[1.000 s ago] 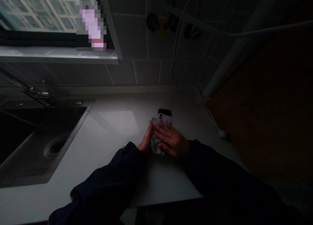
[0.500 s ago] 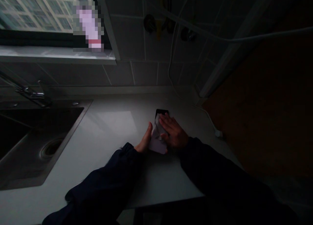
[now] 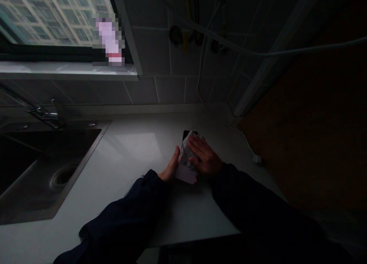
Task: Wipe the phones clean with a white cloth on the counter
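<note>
At mid-frame I have the phone (image 3: 185,175) in the left grip (image 3: 171,167), thumb along its left edge; it sits just right of that thumb. The right grip (image 3: 205,158) holds a crumpled pale cloth (image 3: 187,151) on it, fingers outstretched, over the table (image 3: 132,145).
</note>
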Demonstrator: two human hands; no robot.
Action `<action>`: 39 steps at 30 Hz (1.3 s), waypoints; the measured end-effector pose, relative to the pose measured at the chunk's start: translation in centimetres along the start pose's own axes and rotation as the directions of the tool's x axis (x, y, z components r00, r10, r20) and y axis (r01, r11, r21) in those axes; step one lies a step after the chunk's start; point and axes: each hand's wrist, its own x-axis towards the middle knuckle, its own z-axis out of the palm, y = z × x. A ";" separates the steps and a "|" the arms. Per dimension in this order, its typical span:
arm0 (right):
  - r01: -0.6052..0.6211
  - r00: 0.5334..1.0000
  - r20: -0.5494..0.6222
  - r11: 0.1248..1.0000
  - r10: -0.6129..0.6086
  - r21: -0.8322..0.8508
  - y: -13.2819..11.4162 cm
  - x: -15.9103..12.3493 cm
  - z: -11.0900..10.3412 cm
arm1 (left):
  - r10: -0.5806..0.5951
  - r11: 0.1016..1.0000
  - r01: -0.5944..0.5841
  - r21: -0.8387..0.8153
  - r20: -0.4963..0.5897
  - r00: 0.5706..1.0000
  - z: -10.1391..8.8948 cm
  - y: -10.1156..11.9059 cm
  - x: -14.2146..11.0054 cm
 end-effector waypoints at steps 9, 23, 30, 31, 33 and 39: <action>0.031 0.999 0.043 0.999 -0.032 0.021 -1.0 -0.2 0.4 | 0.068 0.997 -0.067 0.024 -0.042 0.997 -0.2 -0.1 0.2; -0.013 1.000 0.022 1.000 0.013 0.013 -0.8 -0.1 0.3 | 0.013 1.000 -0.013 -0.001 -0.024 1.000 1.0 0.2 -0.2; 0.012 0.996 0.085 0.999 -0.014 0.030 -1.3 -0.2 0.4 | 0.015 1.000 -0.014 0.007 -0.071 0.997 1.0 0.4 -0.2; 0.035 0.994 0.104 0.999 -0.039 0.040 -1.5 -0.3 0.4 | 0.041 0.999 -0.042 -0.018 -0.092 0.995 0.9 0.5 0.0; 0.071 0.988 0.131 0.996 -0.077 0.056 -1.7 -0.3 0.5 | 0.093 0.993 -0.102 -0.058 -0.135 0.986 0.9 0.6 0.3; 0.000 0.995 0.096 1.000 -0.001 0.019 -0.9 -0.1 0.2 | 0.029 1.000 -0.029 0.004 -0.062 0.998 0.7 0.6 0.0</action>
